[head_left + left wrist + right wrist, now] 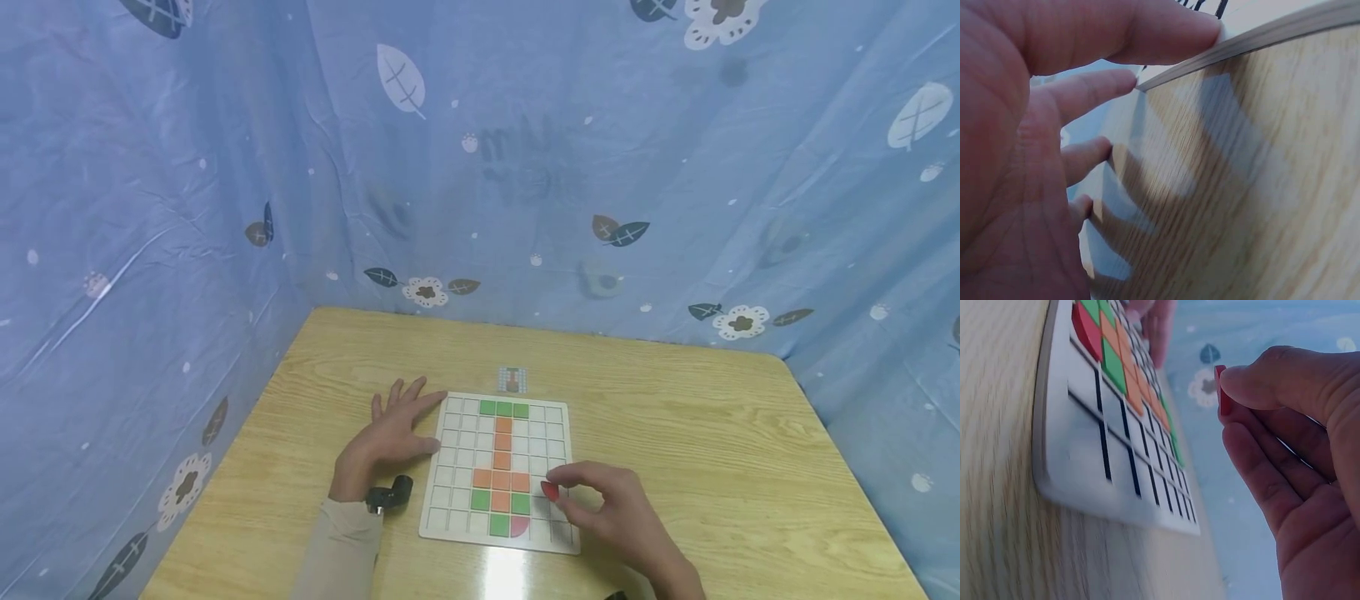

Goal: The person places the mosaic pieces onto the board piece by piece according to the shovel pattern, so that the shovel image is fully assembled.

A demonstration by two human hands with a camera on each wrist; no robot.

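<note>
A white grid board [455, 458] lies on the table, with green tiles [504, 408] along its far row and orange tiles [502, 461] in a column and a short crossbar. Toward the near edge, a red quarter-round tile [519, 526] sits beside a green one. My right hand [618, 508] pinches another red tile [1223, 390] between thumb and fingers, raised above the board's right side. My left hand [393, 429] is spread at the board's left edge; its thumb and index fingertip touch the rim, as the left wrist view shows too.
A small printed card [512, 380] with a coloured pattern lies just beyond the board. The wooden table [712, 433] reaches back to a blue patterned curtain [525, 167], which also hangs along both sides. A dark wrist camera [390, 495] is strapped on the left wrist.
</note>
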